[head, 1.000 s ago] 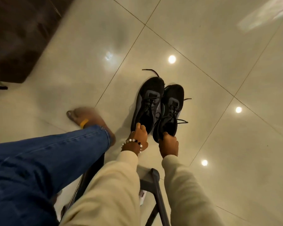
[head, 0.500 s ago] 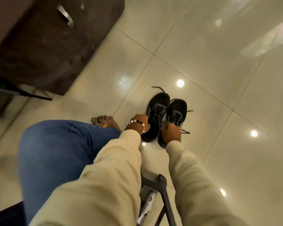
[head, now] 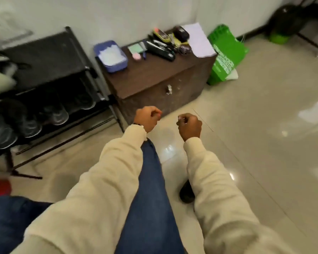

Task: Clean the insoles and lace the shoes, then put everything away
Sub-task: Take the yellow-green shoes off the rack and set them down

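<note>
My left hand (head: pixel 148 118) and my right hand (head: pixel 189 125) are raised in front of me above the floor, a short gap between them. The fingers of both are curled into loose fists and I see nothing in either. Below my right forearm a dark rounded shape (head: pixel 186 194) lies on the tiles, most likely the toe of a black shoe; the rest is hidden by my sleeve. A black shoe rack (head: pixel 84 70) stands at the left, with several dark shoes (head: pixel 57 116) on its lower shelf.
A brown cabinet (head: pixel 154 79) beside the rack carries a blue tray (head: pixel 110 55), papers and small items. A green bag (head: pixel 226 55) leans against its right side. My blue-jeaned leg (head: pixel 151 189) stretches between my arms. Glossy tile floor (head: pixel 255 134) extends to the right.
Both hands have let go of the black shoes' heels and lifted away. My view has swung up from the floor to the rack and cabinet.
</note>
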`<state>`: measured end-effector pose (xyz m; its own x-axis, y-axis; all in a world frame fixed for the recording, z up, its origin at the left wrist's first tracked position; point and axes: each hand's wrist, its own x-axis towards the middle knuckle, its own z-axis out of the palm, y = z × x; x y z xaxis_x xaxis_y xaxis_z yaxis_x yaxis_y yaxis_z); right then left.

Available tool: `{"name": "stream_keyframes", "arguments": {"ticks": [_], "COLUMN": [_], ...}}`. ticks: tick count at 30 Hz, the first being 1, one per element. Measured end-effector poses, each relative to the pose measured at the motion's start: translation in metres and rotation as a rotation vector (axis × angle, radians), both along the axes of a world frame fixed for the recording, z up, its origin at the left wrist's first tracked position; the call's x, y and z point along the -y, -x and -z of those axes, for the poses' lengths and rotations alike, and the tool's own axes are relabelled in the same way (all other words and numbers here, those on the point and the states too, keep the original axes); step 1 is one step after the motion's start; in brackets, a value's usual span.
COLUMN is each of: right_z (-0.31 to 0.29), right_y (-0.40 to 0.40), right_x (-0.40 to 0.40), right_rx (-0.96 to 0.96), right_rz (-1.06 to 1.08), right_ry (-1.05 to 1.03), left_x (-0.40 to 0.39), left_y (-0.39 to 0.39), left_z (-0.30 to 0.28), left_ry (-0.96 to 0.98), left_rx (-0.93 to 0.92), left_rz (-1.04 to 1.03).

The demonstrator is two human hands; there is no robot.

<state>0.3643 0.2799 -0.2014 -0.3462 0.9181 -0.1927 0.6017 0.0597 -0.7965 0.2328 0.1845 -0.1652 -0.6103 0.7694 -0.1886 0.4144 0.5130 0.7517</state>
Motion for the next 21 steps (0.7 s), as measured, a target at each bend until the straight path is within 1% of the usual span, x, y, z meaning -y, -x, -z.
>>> {"name": "stream_keyframes", "arguments": {"ticks": [5, 7, 9, 12, 15, 17, 19, 21], "right_z": [-0.061, -0.077, -0.088, -0.106, -0.12, -0.129, -0.141, -0.152], "right_y": [0.084, 0.117, 0.149, 0.191, 0.229, 0.253, 0.273, 0.289], "right_x": [0.045, 0.068, 0.092, 0.127, 0.161, 0.183, 0.203, 0.218], "right_rx": [-0.189, -0.239, -0.258, -0.286, -0.315, -0.335, -0.344, -0.299], "right_rz": [-0.25, -0.344, -0.451, -0.599, -0.69, -0.72, -0.742, -0.784], "right_ry": [-0.12, -0.102, -0.092, -0.13, -0.083, -0.048, 0.052, 0.231], "left_x": [0.092, 0.132, 0.172, 0.223, 0.264, 0.287, 0.303, 0.315], "left_y": [0.072, 0.097, 0.121, 0.152, 0.182, 0.201, 0.22, 0.235], "left_z": [-0.045, -0.06, -0.075, -0.097, -0.112, -0.121, -0.13, -0.136], "left_ry": [-0.132, -0.164, -0.136, -0.022, 0.108, 0.23, 0.357, 0.466], "left_rx": [-0.091, -0.172, -0.284, -0.477, -0.645, -0.787, -0.884, -0.91], "left_rz": [-0.287, -0.407, -0.513, -0.563, -0.582, -0.592, -0.592, -0.551]}}
